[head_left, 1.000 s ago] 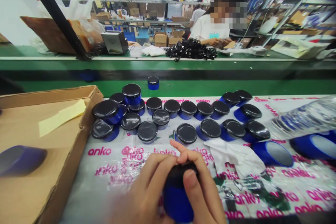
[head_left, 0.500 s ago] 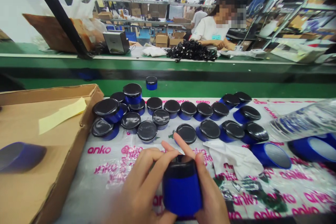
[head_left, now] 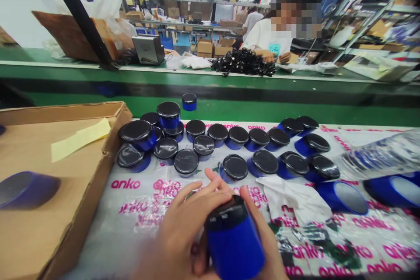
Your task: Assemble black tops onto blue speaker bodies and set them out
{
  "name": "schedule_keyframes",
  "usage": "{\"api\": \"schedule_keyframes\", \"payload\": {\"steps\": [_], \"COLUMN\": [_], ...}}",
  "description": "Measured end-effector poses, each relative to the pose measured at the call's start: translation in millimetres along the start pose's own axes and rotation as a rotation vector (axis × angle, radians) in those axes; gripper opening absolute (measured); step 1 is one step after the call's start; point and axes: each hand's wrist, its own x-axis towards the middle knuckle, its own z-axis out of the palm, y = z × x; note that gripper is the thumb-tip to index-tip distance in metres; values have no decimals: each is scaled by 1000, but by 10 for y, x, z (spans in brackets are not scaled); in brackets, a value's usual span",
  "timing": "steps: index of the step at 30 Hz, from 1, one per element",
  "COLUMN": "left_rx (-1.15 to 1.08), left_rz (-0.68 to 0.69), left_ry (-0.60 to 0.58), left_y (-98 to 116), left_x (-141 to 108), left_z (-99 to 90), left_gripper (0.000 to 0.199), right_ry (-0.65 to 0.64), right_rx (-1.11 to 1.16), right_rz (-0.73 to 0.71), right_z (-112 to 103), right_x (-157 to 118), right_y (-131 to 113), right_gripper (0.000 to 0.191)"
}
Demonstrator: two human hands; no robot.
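Between my two hands is a blue cylinder with a glossy black top (head_left: 234, 245), tilted, with small white markings on its black band. My left hand (head_left: 187, 223) grips it from the left, its fingers lying across the black top. Along the right side, my right hand (head_left: 265, 245) is closed round the blue body, its thumb pointing up by the black rim. Just beyond my fingers stands a similar black-topped blue piece (head_left: 234, 166). A crumpled white cloth (head_left: 295, 199) lies to the right of my right hand.
Several black-topped blue pieces (head_left: 263, 162) stand in rows. At left is a cardboard tray (head_left: 82, 210) with a yellow paper strip. Open blue cylinders (head_left: 343, 197) and a clear plastic bottle (head_left: 383, 153) lie right. Across the green bench (head_left: 147, 81), a co-worker sits by black cables (head_left: 243, 62).
The blue cylinder has tilted and turned in my hands, so white markings now show on its black band. My left fingers have shifted across its top.
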Motion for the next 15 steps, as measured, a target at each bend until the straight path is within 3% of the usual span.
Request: {"api": "schedule_keyframes", "payload": {"steps": [3, 5, 7, 10, 15], "left_rx": [-153, -401, -636, -768, -764], "left_rz": [-296, -459, -465, -419, -490], "left_ry": [187, 273, 210, 103, 202], "left_y": [-6, -50, -129, -241, -225], "left_x": [10, 25, 45, 75, 133], "left_z": [35, 63, 84, 105, 139], "left_gripper": [61, 60, 67, 77, 73], "right_ry": [140, 130, 16, -79, -80], "right_rx": [-104, -125, -103, -119, -190], "right_rz": [112, 7, -85, 2, 30], "right_z": [-20, -17, 3, 34, 34], "right_x": [-75, -123, -170, -250, -349], "right_y": [7, 46, 100, 128, -11], "right_gripper": [68, 92, 104, 98, 81]}}
